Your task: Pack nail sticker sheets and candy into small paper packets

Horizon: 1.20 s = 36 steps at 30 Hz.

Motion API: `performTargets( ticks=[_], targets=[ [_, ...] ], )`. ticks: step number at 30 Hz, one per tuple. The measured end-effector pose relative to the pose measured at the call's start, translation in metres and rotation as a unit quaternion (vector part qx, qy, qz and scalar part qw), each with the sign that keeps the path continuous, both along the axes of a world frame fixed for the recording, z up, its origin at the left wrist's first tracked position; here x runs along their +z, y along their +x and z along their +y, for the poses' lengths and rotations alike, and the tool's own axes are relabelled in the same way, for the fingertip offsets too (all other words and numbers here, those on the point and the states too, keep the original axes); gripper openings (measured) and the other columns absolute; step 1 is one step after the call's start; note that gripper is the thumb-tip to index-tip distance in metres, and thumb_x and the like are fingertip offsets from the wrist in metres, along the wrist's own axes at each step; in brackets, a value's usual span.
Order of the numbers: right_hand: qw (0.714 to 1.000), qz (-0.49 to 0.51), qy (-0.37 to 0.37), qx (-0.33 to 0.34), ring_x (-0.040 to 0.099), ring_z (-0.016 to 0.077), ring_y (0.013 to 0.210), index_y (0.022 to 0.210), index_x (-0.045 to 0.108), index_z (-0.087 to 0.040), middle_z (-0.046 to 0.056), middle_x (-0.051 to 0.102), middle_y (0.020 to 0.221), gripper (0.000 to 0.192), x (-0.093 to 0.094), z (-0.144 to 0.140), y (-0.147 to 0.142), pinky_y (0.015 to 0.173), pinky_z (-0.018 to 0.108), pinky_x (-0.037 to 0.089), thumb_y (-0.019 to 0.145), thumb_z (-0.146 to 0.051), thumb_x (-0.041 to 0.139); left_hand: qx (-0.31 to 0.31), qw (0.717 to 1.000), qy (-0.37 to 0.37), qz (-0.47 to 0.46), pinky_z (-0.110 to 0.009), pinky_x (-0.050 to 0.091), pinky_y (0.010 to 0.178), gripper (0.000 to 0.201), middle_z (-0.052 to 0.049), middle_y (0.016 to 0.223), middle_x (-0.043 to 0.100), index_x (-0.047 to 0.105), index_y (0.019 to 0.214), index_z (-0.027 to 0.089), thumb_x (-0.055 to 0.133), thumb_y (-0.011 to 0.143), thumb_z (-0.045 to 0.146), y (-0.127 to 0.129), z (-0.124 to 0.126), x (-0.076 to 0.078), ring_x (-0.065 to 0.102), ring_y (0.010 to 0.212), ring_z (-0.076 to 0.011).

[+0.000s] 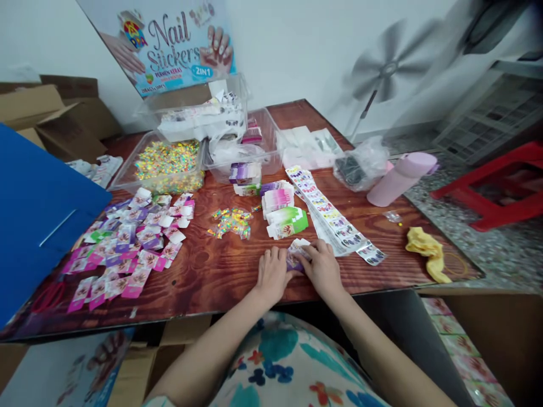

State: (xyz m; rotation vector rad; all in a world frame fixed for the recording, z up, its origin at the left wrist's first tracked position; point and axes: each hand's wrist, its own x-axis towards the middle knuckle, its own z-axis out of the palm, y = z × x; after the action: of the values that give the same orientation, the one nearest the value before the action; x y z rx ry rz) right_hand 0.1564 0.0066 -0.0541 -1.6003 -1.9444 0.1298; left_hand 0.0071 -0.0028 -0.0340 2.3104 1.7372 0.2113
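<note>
"Where do we have our hands?"

"Both low at the near side of the table (203,291). Our left hand (272,272) and right hand (324,269) grip one small purple-and-white carton (293,261) between them, fingers curled round it, thumbs pointing inward."

"So which way does it lie from each?"

"Just right of the left hand's fingers and just left of the right hand's. Neither is nearer; we touch it with both. Its white end faces away from us and the purple part towards us, so we'd judge its long axis runs roughly away from our body, though our fingers cover too much to be sure."

"What's just beyond it?"

"A stack of cartons (278,200), green, pink and purple, almost straight ahead. Ahead and to the left, nearer our left hand, we see loose candy packets (231,222). The sticker strips (328,212) slant past on the right, nearer our right hand."

"And farther out?"

"A heap of cartons (125,237) well to the left; on the right, a yellow cloth (424,243) and, beyond it, a pink bottle (396,183)."
</note>
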Motion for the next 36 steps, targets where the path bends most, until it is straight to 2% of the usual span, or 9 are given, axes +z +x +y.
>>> performTargets(
  ticks=[7,13,19,23,26,29,31,33,36],
  targets=[
    [0.970,0.230,0.011,0.078,0.054,0.0201,0.076,0.081,0.072,-0.023,0.004,0.053,0.079,0.020,0.032,-0.004,0.008,0.069,0.036,0.047,0.087,-0.038,0.061,-0.012,0.987,0.037,-0.153,-0.040,0.045,0.086,0.018,-0.008,0.099,0.055,0.054,0.088,0.019,0.061,0.086,0.035,-0.009,0.001,0.023,0.053,0.098,-0.0250],
    [0.954,0.272,0.017,0.124,0.055,0.0202,0.078,0.082,0.072,-0.024,0.004,0.052,0.082,0.018,0.062,-0.017,-0.001,0.071,0.036,0.048,0.084,-0.041,0.066,-0.111,0.874,-0.253,-0.400,-0.029,0.050,0.071,0.013,-0.001,0.082,0.061,0.049,0.104,0.018,0.046,0.092,0.024,-0.013,0.007,0.046,0.060,0.072,-0.0145],
    [0.951,0.291,-0.002,0.101,0.052,0.0201,0.078,0.066,0.064,-0.021,0.005,0.050,0.081,0.027,0.061,-0.018,-0.016,0.071,0.035,0.045,0.083,-0.041,0.067,0.010,0.988,-0.031,-0.154,-0.039,0.048,0.083,0.021,-0.013,0.107,0.061,0.053,0.102,0.018,0.050,0.082,0.013,-0.006,-0.001,0.044,0.060,0.099,-0.0272],
    [0.931,0.337,-0.031,0.136,0.053,0.0194,0.078,0.073,0.068,-0.021,0.004,0.051,0.080,0.023,0.058,-0.019,-0.020,0.071,0.033,0.046,0.087,-0.039,0.062,0.033,0.978,-0.077,-0.190,-0.031,0.047,0.068,0.007,-0.006,0.082,0.065,0.059,0.086,0.018,0.058,0.079,0.021,-0.005,0.001,0.037,0.063,0.078,-0.0234],
    [0.914,0.393,-0.033,0.096,0.055,0.0191,0.080,0.088,0.070,-0.023,0.004,0.055,0.083,0.017,0.057,-0.017,-0.015,0.073,0.033,0.047,0.087,-0.039,0.063,0.049,0.914,-0.162,-0.370,-0.025,0.044,0.061,0.016,-0.001,0.069,0.062,0.061,0.078,0.015,0.067,0.075,0.030,-0.008,0.007,0.035,0.060,0.065,-0.0165],
    [0.851,0.502,-0.134,0.081,0.057,0.0176,0.077,0.100,0.067,-0.023,0.003,0.061,0.086,0.027,0.055,-0.014,-0.009,0.070,0.031,0.048,0.081,-0.043,0.069,0.024,0.825,-0.259,-0.502,-0.022,0.041,0.054,0.031,0.001,0.063,0.059,0.061,0.076,0.012,0.076,0.067,0.037,-0.013,0.012,0.036,0.052,0.054,-0.0102],
    [0.768,0.574,-0.262,0.113,0.061,0.0173,0.075,0.097,0.067,-0.022,0.002,0.066,0.086,0.033,0.053,-0.010,-0.006,0.067,0.029,0.050,0.074,-0.044,0.075,-0.004,0.806,-0.301,-0.510,-0.022,0.040,0.051,0.038,0.002,0.059,0.057,0.060,0.074,0.011,0.079,0.064,0.043,-0.016,0.013,0.038,0.049,0.050,-0.0088],
    [0.661,0.636,-0.377,0.128,0.064,0.0171,0.074,0.091,0.068,-0.020,0.002,0.069,0.084,0.032,0.051,-0.007,-0.005,0.066,0.028,0.051,0.068,-0.039,0.081,-0.031,0.808,-0.324,-0.492,-0.022,0.040,0.049,0.040,0.002,0.058,0.056,0.060,0.076,0.012,0.078,0.064,0.047,-0.017,0.013,0.039,0.050,0.049,-0.0093],
    [0.536,0.710,-0.446,0.099,0.065,0.0141,0.071,0.085,0.068,-0.020,-0.001,0.071,0.080,0.032,0.046,-0.002,-0.006,0.063,0.023,0.050,0.059,-0.025,0.087,-0.022,0.860,-0.238,-0.450,-0.024,0.043,0.056,0.044,0.001,0.070,0.062,0.059,0.086,0.015,0.078,0.064,0.048,-0.016,0.011,0.037,0.056,0.059,-0.0130]
  ],
)
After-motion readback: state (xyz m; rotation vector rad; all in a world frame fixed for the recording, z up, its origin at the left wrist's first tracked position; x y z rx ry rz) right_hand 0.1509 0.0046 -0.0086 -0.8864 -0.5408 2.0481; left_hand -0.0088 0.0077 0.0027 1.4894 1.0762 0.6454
